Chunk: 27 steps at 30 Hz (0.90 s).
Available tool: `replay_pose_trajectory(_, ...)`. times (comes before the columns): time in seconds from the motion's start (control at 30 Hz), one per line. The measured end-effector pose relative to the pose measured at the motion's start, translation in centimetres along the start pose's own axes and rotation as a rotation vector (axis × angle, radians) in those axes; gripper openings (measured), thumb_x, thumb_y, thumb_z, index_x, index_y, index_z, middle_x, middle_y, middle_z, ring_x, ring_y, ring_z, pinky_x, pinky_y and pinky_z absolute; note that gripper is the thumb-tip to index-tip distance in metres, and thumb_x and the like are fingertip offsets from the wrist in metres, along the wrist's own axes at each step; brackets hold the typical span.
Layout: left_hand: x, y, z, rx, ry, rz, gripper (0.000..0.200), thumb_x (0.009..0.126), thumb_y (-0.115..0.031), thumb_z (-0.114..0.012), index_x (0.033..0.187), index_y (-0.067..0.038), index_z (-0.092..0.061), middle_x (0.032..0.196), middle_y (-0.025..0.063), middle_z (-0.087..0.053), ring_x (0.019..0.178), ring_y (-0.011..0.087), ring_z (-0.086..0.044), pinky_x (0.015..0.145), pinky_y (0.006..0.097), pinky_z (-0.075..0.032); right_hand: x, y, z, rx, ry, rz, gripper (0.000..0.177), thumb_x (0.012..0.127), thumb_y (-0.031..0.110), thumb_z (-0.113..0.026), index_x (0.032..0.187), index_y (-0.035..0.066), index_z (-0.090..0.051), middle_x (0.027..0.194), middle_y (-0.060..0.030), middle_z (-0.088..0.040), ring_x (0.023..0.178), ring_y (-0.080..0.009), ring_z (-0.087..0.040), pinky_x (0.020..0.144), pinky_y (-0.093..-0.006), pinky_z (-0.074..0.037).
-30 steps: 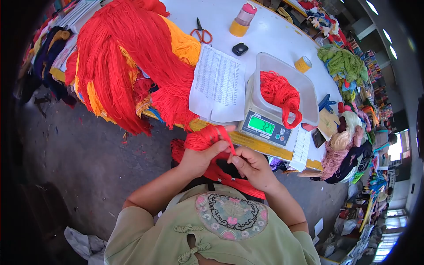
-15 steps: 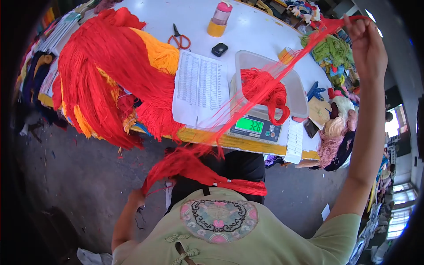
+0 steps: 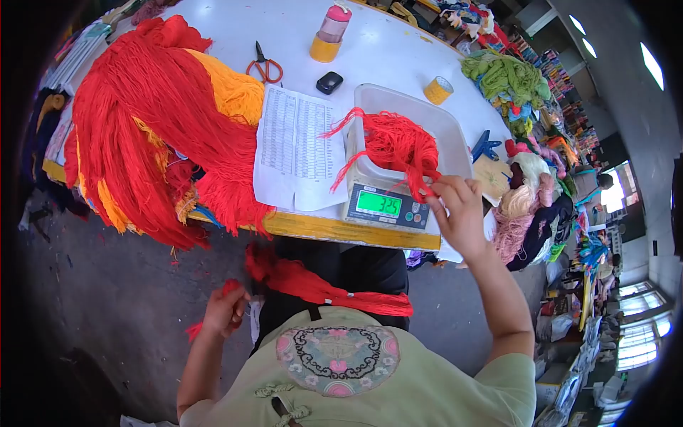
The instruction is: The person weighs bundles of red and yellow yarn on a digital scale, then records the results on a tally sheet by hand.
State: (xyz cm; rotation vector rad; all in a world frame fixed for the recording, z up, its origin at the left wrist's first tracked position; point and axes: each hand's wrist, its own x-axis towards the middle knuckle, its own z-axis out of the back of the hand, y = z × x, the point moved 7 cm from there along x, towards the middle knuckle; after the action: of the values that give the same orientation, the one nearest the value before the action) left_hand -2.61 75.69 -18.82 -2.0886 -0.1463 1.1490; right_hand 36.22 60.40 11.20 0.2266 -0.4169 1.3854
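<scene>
Far L on the tbl (image 3: pixel 398 50): big red hank (image 3: pixel 163 121) w/ orange yarn (image 3: pixel 231 89), hanging over the edge. Yr L hand (image 3: pixel 226 311), low beside yr lap, is closed round a bit of red yarn (image 3: pixel 193 330). Printed sheet (image 3: pixel 299 156) next, then red bundle (image 3: pixel 306 283) across yr lap. Scale (image 3: pixel 388 208), lit green, carries the tub (image 3: pixel 455 135) w/ loose red strands (image 3: pixel 398 142) inside, some over its L rim. Yr R hand (image 3: pixel 459 213): fingers bent at their tail, nr corner; can't tell if pinching.
</scene>
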Motion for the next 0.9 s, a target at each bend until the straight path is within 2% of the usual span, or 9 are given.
replay_pose_trajectory(0.07, -3.8, -6.3, -5.8, -0.227, 0.263, -0.199, 0.036, 0.096, -0.034, -0.062, 0.112, -0.002, -0.059, 0.065, 0.0043, -0.06, 0.048, 0.0114, -0.051, 0.041, 0.0238, -0.034, -1.3, 0.7, 0.5, -0.003, -0.074, -0.062, 0.031, 0.081, 0.015, -0.076, 0.109, 0.008, -0.065, 0.116, -0.0088, -0.06, 0.088, -0.0254, -0.057, 0.083, -0.04, -0.038)
replay_pose_trajectory(0.2, -7.8, -11.6, -12.5, -0.3, 0.214, -0.615, 0.039, 0.102, -0.031, -0.054, 0.126, 0.0, -0.053, 0.073, 0.0065, -0.064, 0.061, 0.0119, -0.06, 0.052, 0.023, -0.045, -3.0, 0.5, 0.5, 0.038, -0.11, -0.174, 0.041, 0.077, 0.015, -0.08, 0.114, 0.009, -0.064, 0.13, -0.0113, -0.052, 0.099, -0.0261, -0.055, 0.087, -0.0408, -0.037)
replay_pose_trajectory(0.37, -5.7, -8.2, -17.0, 0.181, 0.594, -0.442, 0.027, 0.104, -0.022, -0.051, 0.115, 0.0, -0.062, 0.07, 0.0048, -0.063, 0.062, 0.0096, -0.06, 0.058, 0.0243, -0.047, -2.3, 0.6, -0.7, -0.017, -0.076, -0.202, 0.044, 0.072, 0.013, -0.082, 0.112, 0.009, -0.064, 0.138, -0.0153, -0.047, 0.12, -0.0328, -0.047, 0.097, -0.0458, -0.035)
replay_pose_trajectory(0.57, -5.6, -11.1, -22.9, 0.424, 0.633, -0.642, 0.027, 0.105, -0.021, -0.048, 0.098, 0.0, -0.064, 0.062, -0.0004, -0.056, 0.056, 0.0058, -0.051, 0.053, 0.0246, -0.04, -2.1, -0.1, -0.7, 0.049, -0.181, -0.197, 0.041, 0.073, 0.01, -0.081, 0.109, 0.008, -0.063, 0.141, -0.0156, -0.047, 0.131, -0.0364, -0.041, 0.105, -0.05, -0.03)
replay_pose_trajectory(0.63, -4.5, -11.2, -21.7, 0.371, 0.557, -0.634, 0.026, 0.105, -0.021, -0.049, 0.097, -0.002, -0.064, 0.062, -0.0006, -0.056, 0.054, 0.0059, -0.049, 0.051, 0.0229, -0.038, -5.6, -5.2, 0.7, 0.393, -0.336, -0.355, 0.031, 0.084, 0.01, -0.075, 0.113, 0.007, -0.063, 0.13, -0.0132, -0.056, 0.122, -0.0307, -0.051, 0.105, -0.0423, -0.037)
replay_pose_trajectory(0.67, -4.1, -11.7, -20.7, 0.354, 0.503, -0.612, 0.026, 0.105, -0.022, -0.049, 0.097, -0.002, -0.064, 0.062, -0.0005, -0.056, 0.053, 0.006, -0.049, 0.05, 0.0224, -0.038, -8.2, -8.2, 2.4, 0.766, -0.372, -0.891, 0.027, 0.094, 0.02, -0.066, 0.117, 0.006, -0.062, 0.118, -0.0091, -0.062, 0.113, -0.0232, -0.056, 0.102, -0.0373, -0.04)
replay_pose_trajectory(0.73, -2.7, -12.0, -17.8, 0.239, 0.378, -0.578, 0.025, 0.105, -0.022, -0.05, 0.098, -0.003, -0.064, 0.061, 0.0007, -0.056, 0.051, 0.0066, -0.048, 0.048, 0.021, -0.037, -12.9, -12.6, 10.0, 1.095, -0.818, -0.8, 0.035, 0.102, 0.032, -0.052, 0.123, 0.004, -0.061, 0.112, -0.0065, -0.064, 0.102, -0.0173, -0.059, 0.094, -0.035, -0.045)
replay_pose_trajectory(0.83, -1.3, -13.0, -15.5, -0.148, 0.705, -0.671, 0.028, 0.103, -0.02, -0.053, 0.122, -0.002, -0.06, 0.081, 0.0113, -0.068, 0.064, 0.0131, -0.063, 0.046, 0.0199, -0.037, -23.2, -12.4, 22.5, -0.096, -1.04, -0.944, 0.036, 0.103, 0.024, -0.051, 0.13, 0.002, -0.059, 0.119, -0.0096, -0.064, 0.112, -0.0211, -0.06, 0.098, -0.0363, -0.047)
replay_pose_trajectory(0.9, -3.8, -14.5, -18.3, -0.263, 0.805, -0.613, 0.041, 0.101, -0.02, -0.055, 0.139, -0.004, -0.048, 0.112, 0.0199, -0.063, 0.089, 0.0209, -0.067, 0.044, 0.0183, -0.036, -23.4, -7.0, 26.2, -0.103, -1.259, -0.995, 0.036, 0.102, 0.024, -0.056, 0.13, 0.003, -0.061, 0.115, -0.0124, -0.067, 0.111, -0.0244, -0.063, 0.095, -0.0351, -0.052)
